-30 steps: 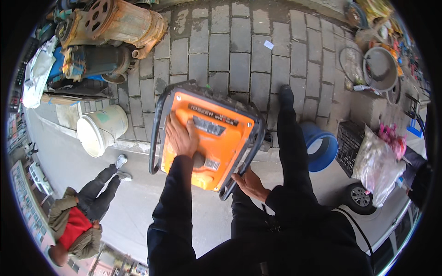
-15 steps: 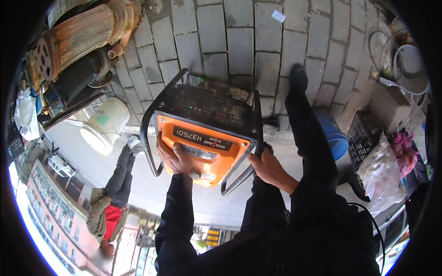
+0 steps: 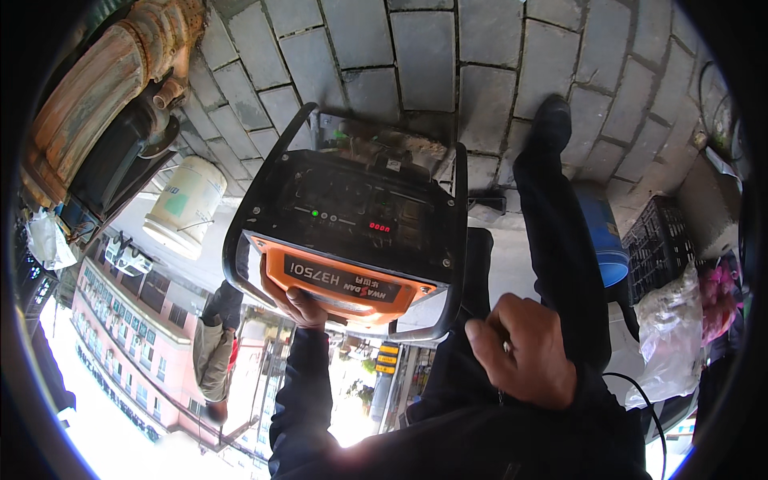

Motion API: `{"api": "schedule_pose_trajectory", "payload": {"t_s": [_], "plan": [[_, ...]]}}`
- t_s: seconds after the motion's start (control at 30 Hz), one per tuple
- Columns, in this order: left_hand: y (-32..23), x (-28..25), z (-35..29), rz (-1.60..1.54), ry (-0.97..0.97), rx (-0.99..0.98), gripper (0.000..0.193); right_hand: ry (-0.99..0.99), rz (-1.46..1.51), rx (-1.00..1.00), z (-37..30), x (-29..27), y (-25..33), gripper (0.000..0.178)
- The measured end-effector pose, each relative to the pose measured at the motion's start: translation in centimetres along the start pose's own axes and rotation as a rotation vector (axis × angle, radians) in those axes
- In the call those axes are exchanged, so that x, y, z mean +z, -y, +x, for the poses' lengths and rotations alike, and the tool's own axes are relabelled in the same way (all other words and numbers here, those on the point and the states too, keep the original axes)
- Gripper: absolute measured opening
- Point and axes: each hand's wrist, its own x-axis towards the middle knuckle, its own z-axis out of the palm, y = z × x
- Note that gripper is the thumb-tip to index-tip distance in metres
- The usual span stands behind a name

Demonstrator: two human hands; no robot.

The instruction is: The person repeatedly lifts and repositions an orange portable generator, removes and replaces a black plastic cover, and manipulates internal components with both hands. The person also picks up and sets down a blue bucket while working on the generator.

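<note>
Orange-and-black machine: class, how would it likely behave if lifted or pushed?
The machine is probably heavy, its bulky body filling much of the black tubular frame. That frame looks stiff and metallic, so should barely flex. The boxy shape suggests sliding or tipping rather than rolling.

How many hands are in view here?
2 that show clearly: the left hand against the orange end of the machine, and the right hand, curled, beside its black frame. Any hands of the bystander can't be made out.
</note>
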Motion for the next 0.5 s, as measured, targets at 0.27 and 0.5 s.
{"api": "schedule_pose_trajectory", "payload": {"t_s": [0.27, 0.5], "plan": [[0.6, 0.2, 0.1, -0.034, 0.013, 0.014, 0.099, 0.167, 0.022, -0.018, 1.4, -2.4, 0.6, 0.033], [0.5, 0.5, 0.3, 0.061, -0.019, 0.059, 0.095, 0.052, 0.043, -0.096, 1.6, -2.2, 0.5, 0.033]]}}
